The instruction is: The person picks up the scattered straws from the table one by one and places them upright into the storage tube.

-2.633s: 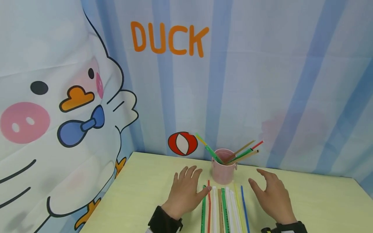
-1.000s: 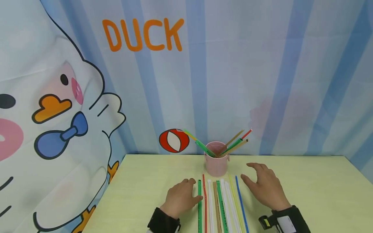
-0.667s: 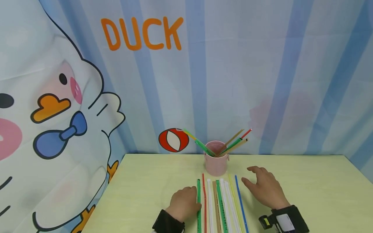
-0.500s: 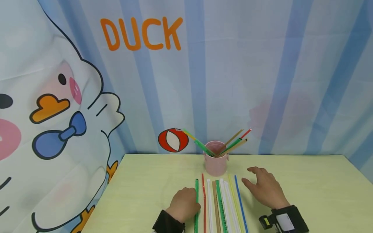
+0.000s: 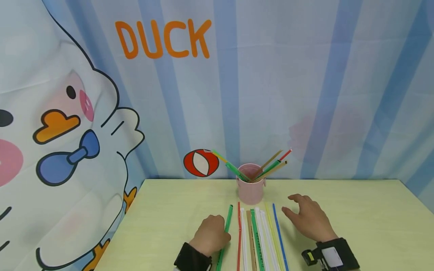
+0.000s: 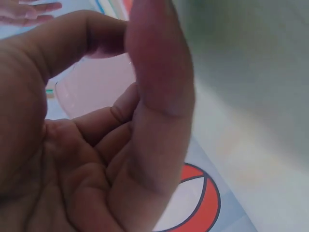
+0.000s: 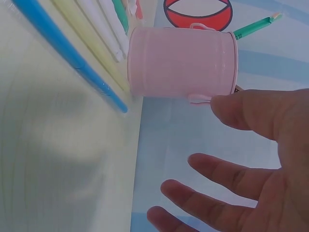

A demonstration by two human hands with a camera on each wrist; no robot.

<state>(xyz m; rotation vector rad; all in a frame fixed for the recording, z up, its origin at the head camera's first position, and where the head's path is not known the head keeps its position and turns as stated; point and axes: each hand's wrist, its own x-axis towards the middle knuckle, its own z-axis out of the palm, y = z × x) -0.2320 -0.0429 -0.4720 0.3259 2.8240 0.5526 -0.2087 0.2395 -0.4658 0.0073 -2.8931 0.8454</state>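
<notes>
My left hand pinches a green drinking straw at the left end of a row of straws; its upper end leans right, apart from the red straw. In the left wrist view the curled fingers hide the pinch. White, brown, yellow and a second green straw lie side by side in the row, with a blue straw at its right end. To the right of the row, my right hand hovers with spread fingers, holding nothing.
Behind the row stands a small pink bucket with several straws leaning out of it. The pale yellow table ends at a blue striped curtain printed with a duck.
My left hand has come down, curled its fingers on the leftmost green straw and drawn it left, tilting it. The red straw has straightened slightly. The right hand has barely moved lately.
</notes>
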